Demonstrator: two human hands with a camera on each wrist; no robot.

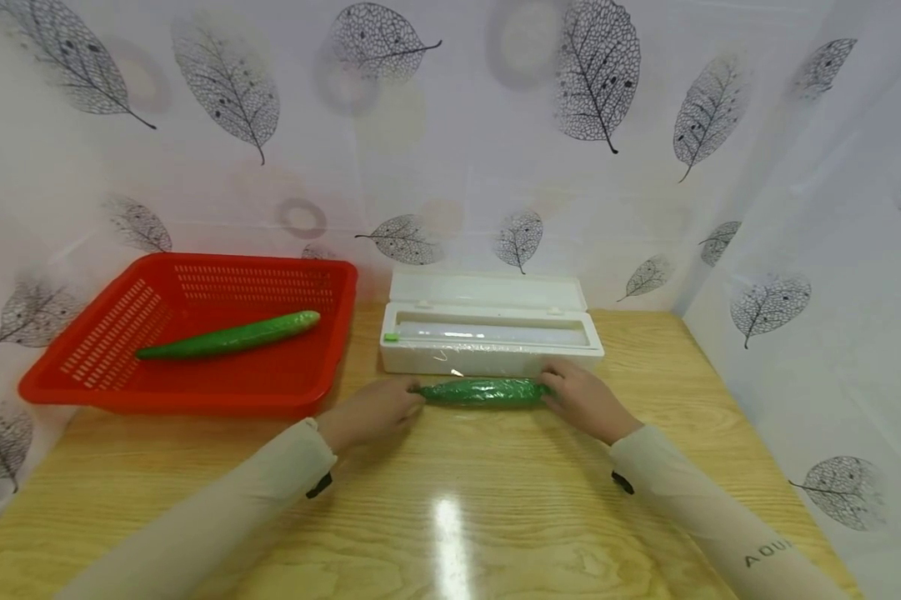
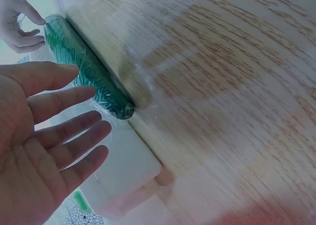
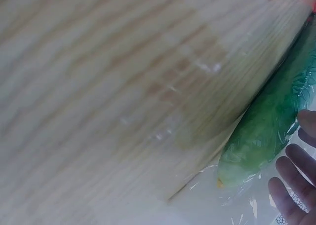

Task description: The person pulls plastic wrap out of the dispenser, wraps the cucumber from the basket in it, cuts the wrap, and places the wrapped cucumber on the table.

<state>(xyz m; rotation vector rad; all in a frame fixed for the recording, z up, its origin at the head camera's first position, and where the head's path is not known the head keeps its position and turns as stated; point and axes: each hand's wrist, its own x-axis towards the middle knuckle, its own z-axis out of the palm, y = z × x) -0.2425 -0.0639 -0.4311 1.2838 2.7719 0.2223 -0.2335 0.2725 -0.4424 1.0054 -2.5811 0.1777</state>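
A green cucumber (image 1: 483,392) wrapped in clear cling film lies crosswise on the table, just in front of a white cling film dispenser (image 1: 488,363). My left hand (image 1: 373,410) is at its left end; the left wrist view shows those fingers (image 2: 74,104) spread and fairly straight beside the cucumber. At the opposite end is my right hand (image 1: 581,400), its fingers (image 3: 291,178) loosely extended along the film. Loose film sticks out past the pale tip of the cucumber (image 3: 252,151) in the right wrist view.
To the left stands a red plastic basket (image 1: 315,402) with another cucumber (image 1: 232,337) inside. The dispenser's lid (image 1: 488,289) is raised, showing a film roll (image 1: 488,333) and a green slider (image 1: 391,337). A leaf-patterned curtain (image 1: 450,150) hangs behind the wooden table (image 1: 540,517).
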